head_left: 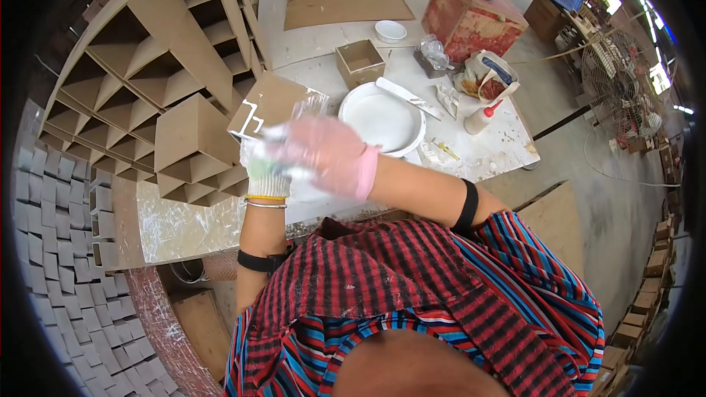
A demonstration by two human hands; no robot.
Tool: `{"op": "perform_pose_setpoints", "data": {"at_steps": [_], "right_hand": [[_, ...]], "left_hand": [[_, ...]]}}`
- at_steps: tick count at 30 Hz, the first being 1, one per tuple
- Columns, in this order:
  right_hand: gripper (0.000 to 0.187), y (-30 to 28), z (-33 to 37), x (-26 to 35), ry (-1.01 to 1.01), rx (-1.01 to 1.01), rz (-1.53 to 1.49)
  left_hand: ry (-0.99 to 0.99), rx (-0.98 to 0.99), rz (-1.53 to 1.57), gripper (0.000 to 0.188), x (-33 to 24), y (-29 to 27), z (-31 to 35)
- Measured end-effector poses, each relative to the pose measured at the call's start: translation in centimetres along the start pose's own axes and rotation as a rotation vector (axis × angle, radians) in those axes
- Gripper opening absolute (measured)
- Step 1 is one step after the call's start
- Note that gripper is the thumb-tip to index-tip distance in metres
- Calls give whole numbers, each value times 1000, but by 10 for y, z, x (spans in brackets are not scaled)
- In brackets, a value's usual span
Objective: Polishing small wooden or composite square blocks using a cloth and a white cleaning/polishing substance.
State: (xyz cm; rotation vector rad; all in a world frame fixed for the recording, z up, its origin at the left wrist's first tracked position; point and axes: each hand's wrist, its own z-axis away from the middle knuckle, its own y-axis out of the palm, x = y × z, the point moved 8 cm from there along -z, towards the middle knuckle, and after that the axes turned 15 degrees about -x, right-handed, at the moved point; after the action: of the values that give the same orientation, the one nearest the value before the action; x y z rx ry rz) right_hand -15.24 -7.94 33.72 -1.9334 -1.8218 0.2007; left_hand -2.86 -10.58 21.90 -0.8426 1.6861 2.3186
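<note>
My left hand [268, 176], in a white knit glove with a yellow cuff edge, grips a brown cardboard box [273, 97] at its near end. Wet white lines of what looks like glue run along the box's left edges. Crossing in front of it is my right hand [331, 153] in a pink glove, blurred by motion; its fingers look curled. A pale, streaky thing [310, 105] shows just above those fingers, too smeared to name. To the right of the box lies a round white dish [379, 119] of white paste, with a white-smeared flat stick [409, 98] across its rim.
A large cardboard compartment rack [143, 48] stands close on the left. Behind the dish are a small open box [360, 64] and a white bowl [390, 31]. A red-tipped bottle [482, 117], a bag [487, 77] and a worn red crate [471, 18] stand right. A fan [621, 84] is beyond.
</note>
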Motion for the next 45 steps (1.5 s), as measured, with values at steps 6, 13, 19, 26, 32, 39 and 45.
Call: {"op": "perform_pose_setpoints", "data": {"at_steps": [6, 13, 19, 26, 32, 39, 45], "right_hand": [[47, -18, -6, -59, 282, 32, 57], [46, -13, 0, -44, 148, -71, 20], [43, -28, 3, -48, 107, -77, 144], [59, -47, -16, -56, 212, 23, -219], [39, -18, -39, -56, 94, 0, -124], [43, -7, -19, -28, -6, 147, -273], [40, 1, -51, -62, 268, 85, -203]], "left_hand": [[37, -79, 5, 47, -3, 13, 9], [158, -35, -276, 48, -6, 7, 6], [43, -152, 15, 49, -13, 14, 25], [-32, -247, -37, 50, -8, 15, 22], [-272, 303, 154, 47, 7, 9, 13], [-263, 279, 87, 53, -2, 26, 23], [-188, -102, -63, 47, 8, -10, 2]]}}
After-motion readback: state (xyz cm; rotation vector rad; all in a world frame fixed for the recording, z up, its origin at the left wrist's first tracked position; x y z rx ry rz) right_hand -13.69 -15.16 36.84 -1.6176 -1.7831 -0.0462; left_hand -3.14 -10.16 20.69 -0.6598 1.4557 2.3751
